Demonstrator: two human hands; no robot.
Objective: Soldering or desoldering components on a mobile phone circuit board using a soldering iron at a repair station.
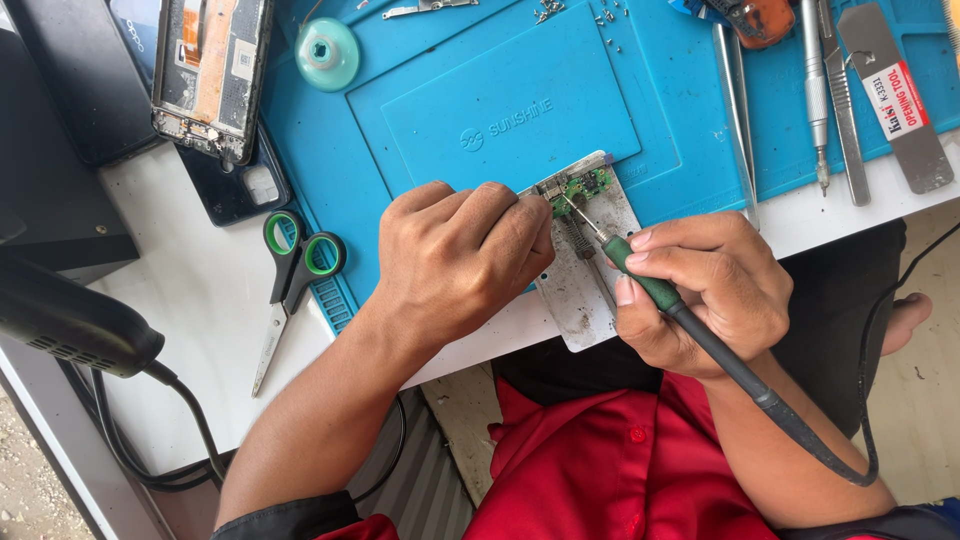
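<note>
A small green circuit board (583,185) lies on a scuffed metal plate (580,300) at the near edge of a blue work mat (500,110). My left hand (460,250) is curled beside the board, its fingertips pressing on the board's left end. My right hand (700,290) grips a green-handled soldering iron (650,285) like a pen. The iron's thin tip (575,210) touches the board. A black cable (800,430) runs from the handle past my wrist.
Black scissors with green-lined handles (295,270) lie left of my left hand. An opened phone (210,70) and a dark phone cover (245,185) sit at top left. Tweezers (735,100), metal pry tools (890,90) and tiny screws (610,20) rest on the mat.
</note>
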